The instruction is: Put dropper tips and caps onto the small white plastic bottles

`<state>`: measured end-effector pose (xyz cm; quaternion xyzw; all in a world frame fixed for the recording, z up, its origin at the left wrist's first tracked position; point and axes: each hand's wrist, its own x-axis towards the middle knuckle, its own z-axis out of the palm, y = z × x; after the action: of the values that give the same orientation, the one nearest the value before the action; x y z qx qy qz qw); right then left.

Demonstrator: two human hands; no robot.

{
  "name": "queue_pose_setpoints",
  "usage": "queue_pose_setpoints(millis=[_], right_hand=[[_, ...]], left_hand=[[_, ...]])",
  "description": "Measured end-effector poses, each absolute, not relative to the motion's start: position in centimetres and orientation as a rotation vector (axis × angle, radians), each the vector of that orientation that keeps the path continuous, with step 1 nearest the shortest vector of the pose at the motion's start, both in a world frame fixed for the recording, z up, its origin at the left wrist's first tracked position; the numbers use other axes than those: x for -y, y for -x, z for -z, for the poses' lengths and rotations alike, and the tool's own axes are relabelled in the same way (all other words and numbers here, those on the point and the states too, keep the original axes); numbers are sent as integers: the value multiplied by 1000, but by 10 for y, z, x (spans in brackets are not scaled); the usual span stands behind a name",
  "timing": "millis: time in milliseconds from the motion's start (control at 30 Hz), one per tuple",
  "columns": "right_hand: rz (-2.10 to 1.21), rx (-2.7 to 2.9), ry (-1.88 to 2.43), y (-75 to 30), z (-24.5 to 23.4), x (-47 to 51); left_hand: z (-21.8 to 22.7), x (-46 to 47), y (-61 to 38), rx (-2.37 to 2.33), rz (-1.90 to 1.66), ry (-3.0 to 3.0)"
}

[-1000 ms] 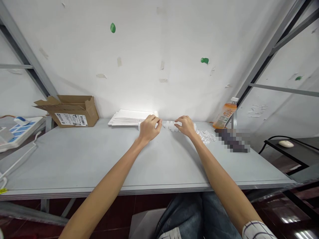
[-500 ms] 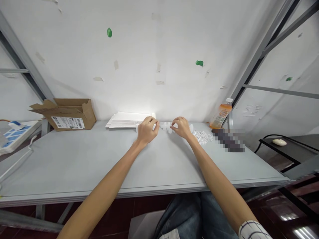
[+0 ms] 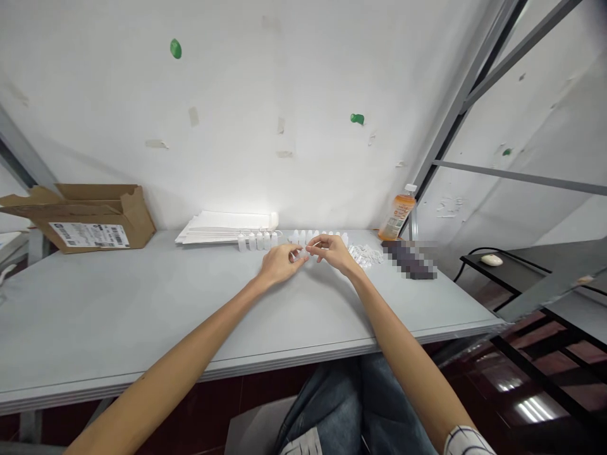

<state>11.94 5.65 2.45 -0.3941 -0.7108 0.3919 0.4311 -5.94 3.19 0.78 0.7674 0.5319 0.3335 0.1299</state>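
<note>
Left hand (image 3: pixel 277 263) and right (image 3: pixel 334 251) pinch a whitish piece (image 3: pixel 302 253); grey table (image 3: pixel 190 284) below, wall (image 3: pixel 237 95) behind.

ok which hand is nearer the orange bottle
Right. The right hand is to the left of the orange bottle; the left hand is farther left, beyond the right hand.

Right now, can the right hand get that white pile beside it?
Probably yes: the white pile lies just beside the right hand, with nothing seen between them, though it seems busy with something small.
</note>
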Motion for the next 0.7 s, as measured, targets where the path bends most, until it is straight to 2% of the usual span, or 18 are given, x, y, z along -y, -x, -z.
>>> queue_pose_setpoints(millis=[167,367,467,533,700], right_hand=[[-891,1848,1050,-121,-15,-63],[24,1730,1240,-164,-14,-78],[252,1575,1451,-208,-11,-82],[290,1495,1631,-236,-6,-83],[47,1579,1968,-265,4,-79]], left_hand=[[1,-41,63,-1436,-918,-2169],[5,-44,65,-1453,-943,-2131],[5,-42,64,-1483,-934,-2138],[5,-41,63,-1501,-906,-2159],[2,-36,59,-1554,-816,-2214]])
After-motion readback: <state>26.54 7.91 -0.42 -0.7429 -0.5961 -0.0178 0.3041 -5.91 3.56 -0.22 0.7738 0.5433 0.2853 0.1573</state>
